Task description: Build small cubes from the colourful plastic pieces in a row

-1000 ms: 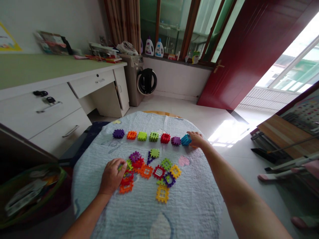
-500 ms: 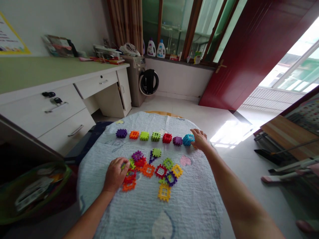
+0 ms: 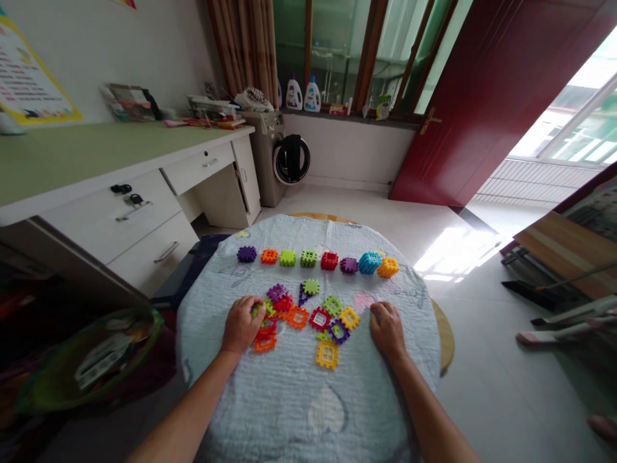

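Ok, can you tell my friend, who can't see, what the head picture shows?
A person's left hand touches scattered colourful toothed pieces on a cloth, and the right hand rests beside them. Beyond, eight blocks stand in a row.

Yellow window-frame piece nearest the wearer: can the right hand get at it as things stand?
Probably yes. The right hand rests to the right of the yellow window-frame piece, and only the blue-grey cloth shows between them. The purple frame piece crowds just its upper-right corner.
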Demonstrator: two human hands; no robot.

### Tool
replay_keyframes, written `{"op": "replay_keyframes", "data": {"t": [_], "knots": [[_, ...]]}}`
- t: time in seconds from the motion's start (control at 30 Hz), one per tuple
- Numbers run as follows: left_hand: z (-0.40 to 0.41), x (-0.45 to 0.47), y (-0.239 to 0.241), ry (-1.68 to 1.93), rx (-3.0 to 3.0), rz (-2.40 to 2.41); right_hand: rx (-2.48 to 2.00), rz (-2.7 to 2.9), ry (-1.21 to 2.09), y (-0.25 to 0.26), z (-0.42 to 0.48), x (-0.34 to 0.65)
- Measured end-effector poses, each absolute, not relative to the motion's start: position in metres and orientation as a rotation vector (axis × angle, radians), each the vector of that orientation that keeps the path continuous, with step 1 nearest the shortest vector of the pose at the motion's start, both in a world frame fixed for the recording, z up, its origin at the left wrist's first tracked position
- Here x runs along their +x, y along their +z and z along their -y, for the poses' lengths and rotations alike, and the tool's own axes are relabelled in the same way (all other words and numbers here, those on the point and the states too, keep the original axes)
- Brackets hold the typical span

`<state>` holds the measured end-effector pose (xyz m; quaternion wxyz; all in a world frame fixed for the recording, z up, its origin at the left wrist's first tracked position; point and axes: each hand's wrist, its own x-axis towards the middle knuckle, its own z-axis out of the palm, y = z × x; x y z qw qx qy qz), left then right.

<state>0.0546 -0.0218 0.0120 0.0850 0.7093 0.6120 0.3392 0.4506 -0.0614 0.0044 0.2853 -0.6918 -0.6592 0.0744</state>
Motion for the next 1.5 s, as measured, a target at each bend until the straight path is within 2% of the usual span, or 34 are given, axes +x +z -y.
{"op": "replay_keyframes", "data": {"t": [0.77,1.13,1.5], "knots": [[0.023,0.053,0.012,1.064,1.996,-1.826,-1.897,1.767,0.124,-0.002,0.058,0.453],[0.029,0.061,0.023,0.891,2.164,-1.760,-1.954,1.853,0.017,-0.002,0.057,0.452],[0.024,0.051,0.012,1.136,1.868,-1.755,-1.980,1.887,-0.054,0.000,0.058,0.448]]}}
